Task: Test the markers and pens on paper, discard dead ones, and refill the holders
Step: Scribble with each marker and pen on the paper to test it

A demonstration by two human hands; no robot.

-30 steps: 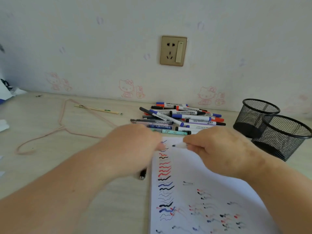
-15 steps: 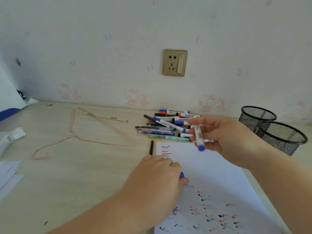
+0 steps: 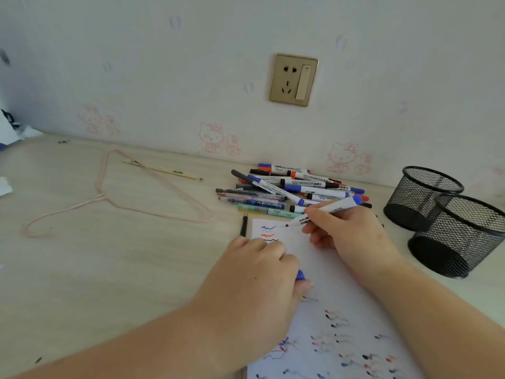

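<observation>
- A pink hanger [image 3: 114, 198] lies on the bench [image 3: 82, 269].
- The left hand [image 3: 254, 280] rests on the paper [image 3: 322, 269], fingers curled round a blue cap [image 3: 300, 274].
- The right hand [image 3: 347, 233] pinches a marker [image 3: 325, 212], tip on the paper, before the pen pile [image 3: 287, 190].
- Two mesh holders [image 3: 448, 222] stand right.

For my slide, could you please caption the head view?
Right hand tests a blue-capped marker on paper; left hand holds its cap.
</observation>
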